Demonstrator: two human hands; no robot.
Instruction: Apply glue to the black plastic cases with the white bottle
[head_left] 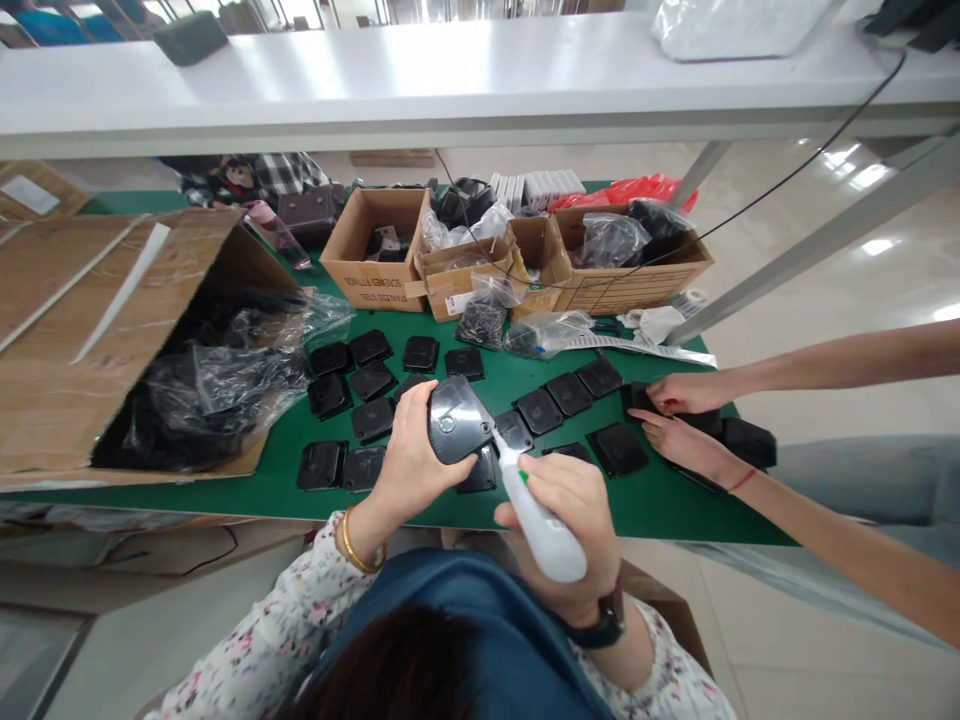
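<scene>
My left hand point(412, 455) grips a black plastic housing point(459, 418) by its edges and holds it tilted above the table. A small round mark shows on its glossy face. My right hand point(574, 520) is wrapped round a white electric screwdriver point(541, 525) with a green button. The tool's tip meets the right corner of the housing; whether a screw sits there is too small to tell. Several similar black housings lie around both hands, among them one point(322, 466) at the left and one point(616, 448) at the right.
A co-worker's hands point(686, 420) handle black parts at the table's right end. A large carton point(112, 330) with plastic-wrapped parts stands left. Along the back are small cartons point(382, 285) and a bag of small dark pieces point(482, 318). A white shelf point(420, 75) spans above.
</scene>
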